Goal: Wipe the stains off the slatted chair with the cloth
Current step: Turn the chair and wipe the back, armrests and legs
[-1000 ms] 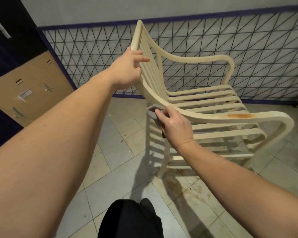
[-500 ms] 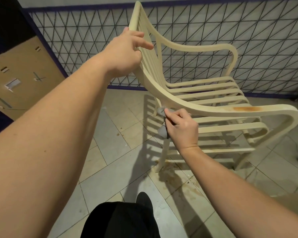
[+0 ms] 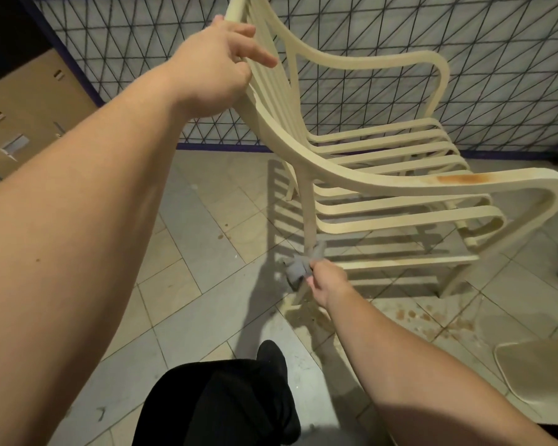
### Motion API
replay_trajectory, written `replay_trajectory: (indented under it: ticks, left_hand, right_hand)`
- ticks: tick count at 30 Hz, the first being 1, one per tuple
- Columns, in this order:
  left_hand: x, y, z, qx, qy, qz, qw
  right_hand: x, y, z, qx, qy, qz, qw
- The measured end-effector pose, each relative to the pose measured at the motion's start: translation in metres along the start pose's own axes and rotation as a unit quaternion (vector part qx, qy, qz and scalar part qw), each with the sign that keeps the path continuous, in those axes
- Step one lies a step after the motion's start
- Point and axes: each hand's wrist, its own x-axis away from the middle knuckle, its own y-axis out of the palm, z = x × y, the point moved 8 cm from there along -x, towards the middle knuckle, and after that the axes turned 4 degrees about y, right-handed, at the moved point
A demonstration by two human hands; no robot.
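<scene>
A cream slatted chair [image 3: 377, 185] stands on the tiled floor, seen from its side. An orange-brown stain [image 3: 458, 179] marks the top of the near armrest. My left hand [image 3: 216, 69] grips the top of the chair's backrest. My right hand [image 3: 327, 283] holds a bunched grey cloth [image 3: 298, 267] and presses it against the chair's near back leg, low down. The fingers of that hand are partly hidden behind the cloth and the leg.
A wall with a dark diagonal grid pattern [image 3: 464, 75] runs behind the chair. A brown cabinet panel [image 3: 23, 123] stands at the left. Brown spots [image 3: 432, 317] soil the floor tiles by the leg. A pale seat [image 3: 538, 368] shows at the lower right. My dark-trousered leg [image 3: 226, 397] is below.
My right hand has slid the cloth down from the armrest's rear curve along the back leg toward the floor. My left hand has kept its grip on the backrest.
</scene>
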Motion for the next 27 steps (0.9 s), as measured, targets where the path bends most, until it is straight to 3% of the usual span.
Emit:
replay_trajectory:
  ticks: [4, 7, 11, 15, 20, 24, 27]
  left_hand:
    - [-0.002, 0.001, -0.002, -0.011, 0.0, -0.004, 1.0]
    - [-0.002, 0.001, -0.003, 0.002, -0.006, 0.0, 1.0]
    - [0.0, -0.001, 0.0, 0.017, -0.011, -0.008, 1.0]
    - [0.0, -0.002, 0.002, 0.02, -0.015, -0.011, 1.0]
    - [0.002, -0.002, 0.002, 0.03, -0.021, 0.005, 0.999]
    - [0.003, -0.002, 0.004, 0.031, -0.018, 0.006, 0.999]
    - [0.004, -0.003, 0.004, 0.024, -0.021, 0.01, 0.999]
  right_hand:
    - [0.04, 0.051, -0.043, -0.141, -0.013, -0.038, 0.989]
    - [0.061, 0.055, -0.061, -0.155, -0.053, -0.026, 0.986]
    - [0.058, 0.022, -0.032, -0.092, -0.05, 0.036, 0.994]
    - [0.049, 0.028, -0.03, -0.07, -0.016, 0.006, 0.997]
    - [0.05, 0.054, -0.057, -0.06, -0.078, -0.018, 0.995]
    - [0.058, 0.036, -0.05, 0.105, -0.209, -0.058, 0.971]
    - [0.033, -0.018, -0.02, 0.122, -0.155, -0.031, 0.98]
